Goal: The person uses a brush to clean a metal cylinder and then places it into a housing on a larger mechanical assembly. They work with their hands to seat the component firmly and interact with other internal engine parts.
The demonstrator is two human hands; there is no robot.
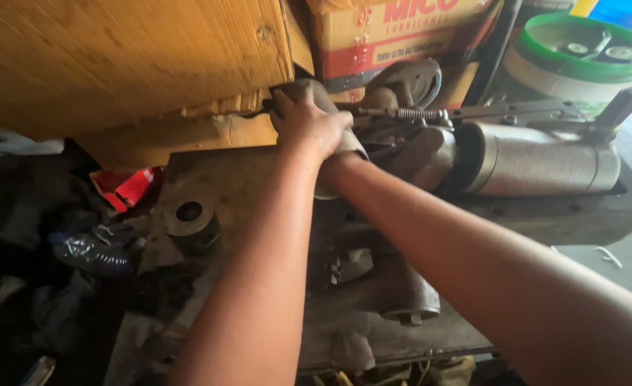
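My left hand (pixel 305 123) reaches forward over the steel workbench (pixel 244 179) and is closed over a grey, rounded metal part (pixel 324 94) at the bench's back edge, under a wooden board. My right forearm comes in from the lower right and its wrist (pixel 341 163) ends just beneath the left hand. The right hand itself is hidden behind the left hand and the part. A rod with a coil spring (pixel 419 113) runs right from the gripped part toward a large grey metal cylinder (pixel 537 161) lying on the bench.
A thick metal ring (pixel 191 214) stands on the bench's left side, and a motor-like housing (pixel 409 300) lies near its front. Behind are a wooden board (pixel 130 64), a cardboard box (pixel 401 36) and a green-rimmed bucket (pixel 580 61). A red packet (pixel 131 187) and a plastic bag (pixel 91 250) lie at left.
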